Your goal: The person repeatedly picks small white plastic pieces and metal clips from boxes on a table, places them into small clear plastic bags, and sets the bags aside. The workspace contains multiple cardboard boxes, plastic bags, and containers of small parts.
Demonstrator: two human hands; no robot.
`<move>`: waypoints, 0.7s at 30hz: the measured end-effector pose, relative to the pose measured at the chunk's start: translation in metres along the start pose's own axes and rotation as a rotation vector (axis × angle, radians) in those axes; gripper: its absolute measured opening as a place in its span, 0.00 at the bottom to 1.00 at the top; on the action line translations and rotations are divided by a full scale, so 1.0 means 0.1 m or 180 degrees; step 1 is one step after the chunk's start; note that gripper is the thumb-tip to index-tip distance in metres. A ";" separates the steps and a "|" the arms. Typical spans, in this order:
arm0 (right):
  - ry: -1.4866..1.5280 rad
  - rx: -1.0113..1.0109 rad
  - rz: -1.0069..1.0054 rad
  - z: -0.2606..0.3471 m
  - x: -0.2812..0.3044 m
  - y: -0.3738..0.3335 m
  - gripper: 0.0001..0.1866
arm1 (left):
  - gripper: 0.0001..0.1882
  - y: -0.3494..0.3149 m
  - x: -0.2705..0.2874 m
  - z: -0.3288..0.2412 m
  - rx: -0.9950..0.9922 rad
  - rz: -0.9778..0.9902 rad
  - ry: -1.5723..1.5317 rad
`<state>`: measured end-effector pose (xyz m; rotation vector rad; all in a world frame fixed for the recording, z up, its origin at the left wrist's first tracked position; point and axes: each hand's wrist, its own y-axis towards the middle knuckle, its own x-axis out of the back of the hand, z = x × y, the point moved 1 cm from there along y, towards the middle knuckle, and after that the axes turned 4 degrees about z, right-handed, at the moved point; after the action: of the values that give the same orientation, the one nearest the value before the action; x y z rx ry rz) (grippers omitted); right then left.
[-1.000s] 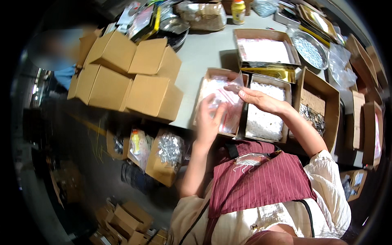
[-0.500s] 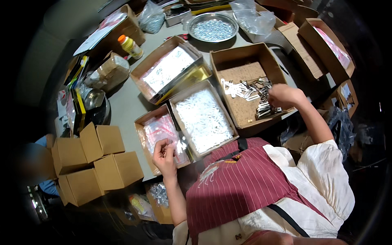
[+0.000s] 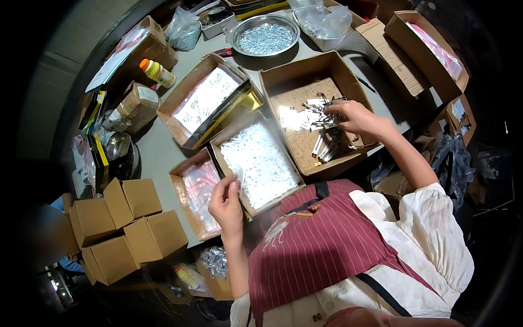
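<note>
My left hand [image 3: 226, 208] is closed in a pinch at the near left corner of the box of small white plastic pieces [image 3: 261, 163]. Between its fingertips a small clear plastic bag [image 3: 239, 173] shows faintly. Left of that hand, a narrow carton holds clear zip bags with red strips [image 3: 199, 182]. My right hand [image 3: 357, 117] reaches over the wall of a large cardboard box [image 3: 291, 147], its curled fingers on a pile of small flat metal pieces [image 3: 313, 117]. What those fingers grip is hidden. More metal strips [image 3: 327, 148] lie nearer the box's front edge.
Behind stand a carton with a white sheet [image 3: 210, 101] and a round metal bowl of small shiny parts [image 3: 265, 37]. A yellow bottle with an orange cap [image 3: 158, 73] is at the left. Open cardboard boxes [image 3: 131, 218] are stacked left, near another person.
My right hand has moved left, deeper into the metal pieces, disturbing the pile. My left hand has risen slightly from the zip bags toward the white pieces. The view has shifted a little.
</note>
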<state>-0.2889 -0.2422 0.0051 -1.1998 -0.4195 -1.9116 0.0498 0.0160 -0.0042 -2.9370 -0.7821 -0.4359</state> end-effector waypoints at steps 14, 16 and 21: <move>-0.0539 -0.0191 0.1381 0.46 -0.60 0.07 0.20 | 0.05 -0.09 -0.30 -0.27 -0.0468 0.0176 0.1093; -0.0552 -0.0061 0.1480 0.42 -0.69 0.14 0.19 | 0.10 -0.10 -0.33 -0.23 -0.0425 0.0445 0.1227; -0.0494 -0.0239 0.0916 0.18 -0.56 0.37 0.17 | 0.07 -0.09 -0.37 -0.23 -0.0326 0.0377 0.1071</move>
<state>-0.2372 -0.2272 -0.0397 -1.3835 -0.2422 -1.6066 0.0086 0.0031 0.0076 -2.8624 -0.5547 -0.9520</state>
